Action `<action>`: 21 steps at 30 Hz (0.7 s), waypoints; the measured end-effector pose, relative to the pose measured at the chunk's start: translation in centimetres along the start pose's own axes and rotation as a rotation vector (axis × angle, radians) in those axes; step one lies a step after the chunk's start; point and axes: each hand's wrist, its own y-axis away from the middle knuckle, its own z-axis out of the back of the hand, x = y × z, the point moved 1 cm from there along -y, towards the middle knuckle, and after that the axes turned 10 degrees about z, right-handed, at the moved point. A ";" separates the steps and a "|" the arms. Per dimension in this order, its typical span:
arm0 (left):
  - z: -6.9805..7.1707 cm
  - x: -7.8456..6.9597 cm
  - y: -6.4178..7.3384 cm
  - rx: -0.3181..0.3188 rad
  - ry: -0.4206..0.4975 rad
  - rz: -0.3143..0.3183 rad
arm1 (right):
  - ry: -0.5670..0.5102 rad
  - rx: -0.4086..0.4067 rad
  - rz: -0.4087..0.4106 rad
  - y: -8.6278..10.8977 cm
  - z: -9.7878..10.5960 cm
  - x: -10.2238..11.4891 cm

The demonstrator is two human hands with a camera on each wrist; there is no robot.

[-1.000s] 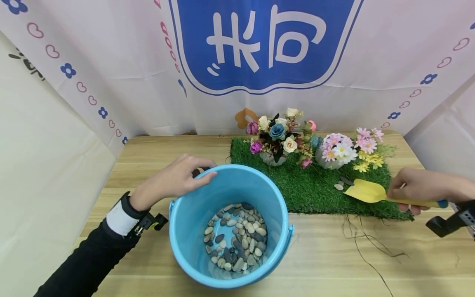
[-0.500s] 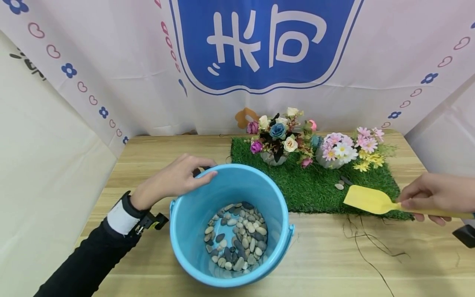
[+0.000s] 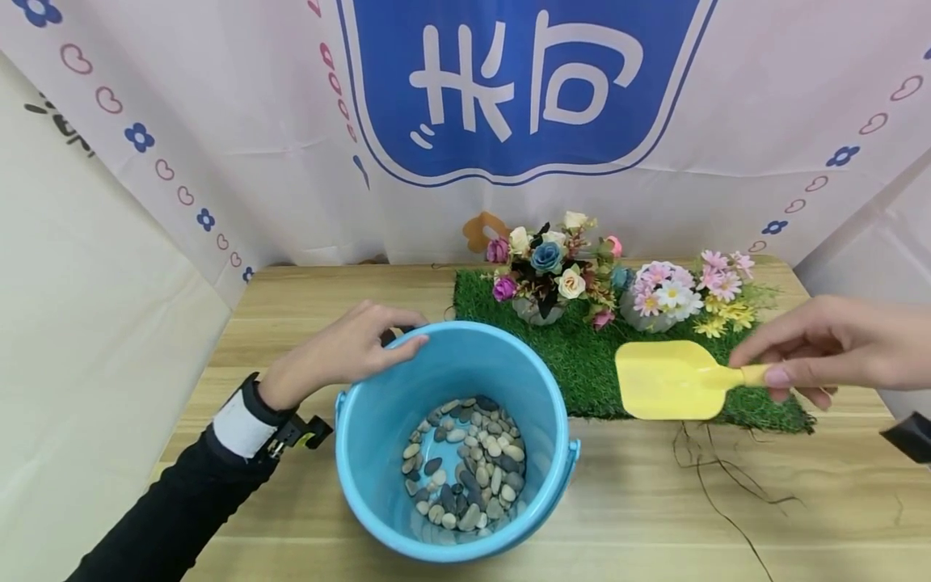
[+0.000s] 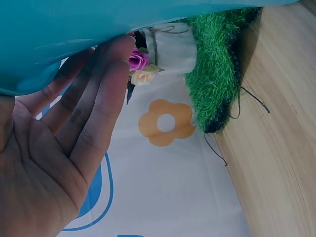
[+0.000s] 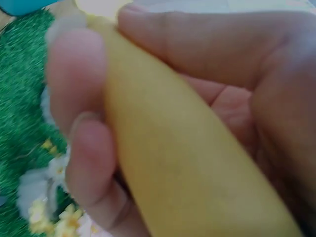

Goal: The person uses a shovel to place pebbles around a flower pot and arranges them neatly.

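My left hand (image 3: 349, 343) holds the far left rim of a light blue plastic bucket (image 3: 367, 453), thumb over the edge and the other fingers (image 4: 101, 118) along the outer wall. Grey, white and dark pebbles (image 3: 476, 485) lie on the bucket's bottom, with a bare patch at their left. My right hand (image 3: 847, 347) grips the handle of a yellow toy shovel (image 3: 665, 380) between thumb and fingers. Its blade points left toward the bucket, level above the green turf mat (image 3: 589, 364), with nothing visible on it.
Two pots of artificial flowers, mixed roses (image 3: 545, 259) and pink, white and yellow daisies (image 3: 676, 295), stand at the turf's back edge. Loose dark threads (image 3: 716, 461) trail from its front onto the wooden table (image 3: 655, 517). A printed cloth (image 3: 291, 186) hangs behind.
The right hand has first drawn the shovel slightly back and down, then lifted it and moved it left. The blade now covers the spot where loose pebbles lay. The left hand and bucket stay put.
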 end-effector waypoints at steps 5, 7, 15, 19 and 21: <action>0.0 0.1 0.1 -0.004 0.007 0.010 | 0.196 -0.012 0.014 -3.4 0.9 1.9; -0.1 0.1 0.1 -0.006 0.004 0.009 | 0.270 -0.001 0.016 -5.1 1.0 2.7; 0.0 0.0 0.0 0.008 0.017 0.018 | 0.336 0.103 -0.072 -13.7 0.0 5.5; 0.0 -0.1 0.0 0.013 0.017 0.021 | 0.385 0.166 -0.147 -17.3 -1.0 5.9; 0.0 0.0 0.1 0.012 0.015 0.021 | 0.417 0.189 -0.170 -18.7 -1.6 5.8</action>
